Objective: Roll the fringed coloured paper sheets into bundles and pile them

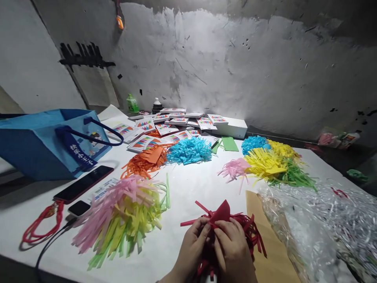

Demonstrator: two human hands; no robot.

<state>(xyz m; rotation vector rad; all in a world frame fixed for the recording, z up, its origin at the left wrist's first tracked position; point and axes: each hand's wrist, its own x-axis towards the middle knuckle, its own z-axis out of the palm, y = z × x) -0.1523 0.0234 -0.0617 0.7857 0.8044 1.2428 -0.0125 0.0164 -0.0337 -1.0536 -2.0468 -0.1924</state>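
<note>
At the table's near edge, my left hand [193,243] and my right hand [232,245] are close together, fingers closed on a dark red paper tassel [221,213]. Its flat, pointed top sticks up between my fingertips. Fringe strips spread out to both sides and hang below my palms, partly hidden by my hands. Left of my hands lies a fringe bundle in pink, yellow and green [129,216]. Just right of them, a strip of brown paper [265,236] lies flat, with some red fringe reaching over its edge.
Orange tassels [145,161], blue tassels [190,150] and a yellow fringe pile [266,163] lie farther back. Several flat printed boxes [176,121] are stacked near the wall. A blue bag [38,137] and a phone [84,184] are at left. Clear plastic wrap [309,220] covers the right side.
</note>
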